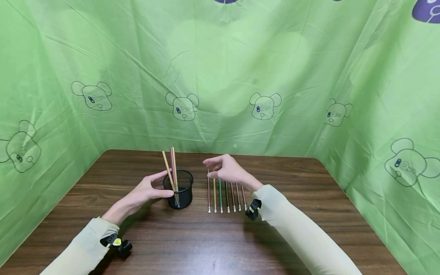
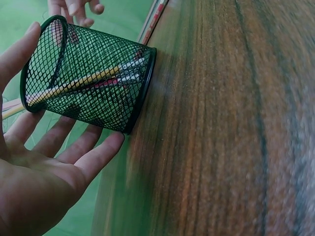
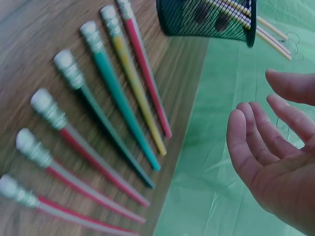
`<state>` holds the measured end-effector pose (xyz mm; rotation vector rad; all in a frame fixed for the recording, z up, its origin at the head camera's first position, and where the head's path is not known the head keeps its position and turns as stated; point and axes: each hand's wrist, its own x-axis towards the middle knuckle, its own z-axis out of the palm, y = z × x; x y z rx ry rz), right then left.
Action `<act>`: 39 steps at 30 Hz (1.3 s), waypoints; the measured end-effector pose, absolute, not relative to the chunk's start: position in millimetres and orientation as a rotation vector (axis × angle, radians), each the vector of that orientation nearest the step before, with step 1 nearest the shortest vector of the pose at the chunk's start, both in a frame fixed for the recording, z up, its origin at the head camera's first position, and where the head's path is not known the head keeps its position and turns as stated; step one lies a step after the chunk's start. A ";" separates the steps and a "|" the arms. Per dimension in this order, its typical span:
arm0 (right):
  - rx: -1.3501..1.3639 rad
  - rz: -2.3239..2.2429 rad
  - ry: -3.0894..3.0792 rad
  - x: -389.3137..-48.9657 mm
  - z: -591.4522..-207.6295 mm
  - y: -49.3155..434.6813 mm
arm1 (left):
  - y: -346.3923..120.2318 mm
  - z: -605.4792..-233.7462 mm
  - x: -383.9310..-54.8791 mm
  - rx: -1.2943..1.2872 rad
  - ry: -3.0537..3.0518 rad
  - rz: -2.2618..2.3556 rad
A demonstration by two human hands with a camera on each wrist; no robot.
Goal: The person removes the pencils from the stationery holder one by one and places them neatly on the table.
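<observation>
A black mesh pencil cup (image 1: 181, 198) stands upright on the table, with a few pencils (image 1: 173, 168) leaning in it toward its left side. My left hand (image 1: 148, 191) holds the cup from the left, thumb at the near rim and fingers round the far side; in the left wrist view the fingers (image 2: 64, 142) lie along the mesh. Right of the cup, several pencils (image 3: 115, 88) lie side by side in a row, eraser ends toward me. My right hand (image 1: 227, 169) hovers over their far ends, thumb and fingers apart, holding nothing.
The brown wood-grain table (image 1: 192, 244) meets a green curtain (image 1: 220, 130) with bear drawings at the back and both sides. Small black devices are strapped at the left wrist (image 1: 117, 244) and right wrist (image 1: 253, 209).
</observation>
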<state>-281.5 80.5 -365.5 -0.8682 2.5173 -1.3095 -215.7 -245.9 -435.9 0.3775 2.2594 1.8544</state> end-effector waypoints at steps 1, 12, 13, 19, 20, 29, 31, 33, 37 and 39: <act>-0.873 -1.315 2.525 -281.1 -364.8 77.2 | -245.7 -436.1 -216.0 0.379 2.260 1.855; -1.025 -1.327 2.561 -277.4 -361.1 39.5 | -246.4 -436.4 -216.9 0.380 2.245 1.854; -1.033 -1.322 2.558 -277.4 -361.5 36.0 | -246.6 -436.3 -216.9 0.376 2.249 1.851; -1.068 -1.308 2.528 -276.8 -364.7 18.4 | -246.8 -436.1 -217.6 0.374 2.247 1.846; -1.072 -1.303 2.531 -276.9 -365.0 16.0 | -246.5 -436.2 -217.9 0.377 2.242 1.848; -1.087 -1.262 2.615 -277.6 -368.3 -1.6 | -245.9 -436.5 -218.9 0.392 2.223 1.863; -1.090 -1.252 2.623 -278.3 -370.0 -3.5 | -246.0 -436.6 -219.0 0.396 2.223 1.862; -1.097 -1.242 2.632 -278.5 -371.6 -4.8 | -246.1 -436.8 -219.1 0.396 2.221 1.864; -1.092 -1.236 2.644 -276.9 -372.7 -5.9 | -245.9 -436.2 -218.7 0.392 2.229 1.862; -1.088 -1.246 2.644 -276.0 -372.8 -6.2 | -245.9 -435.6 -218.4 0.395 2.242 1.855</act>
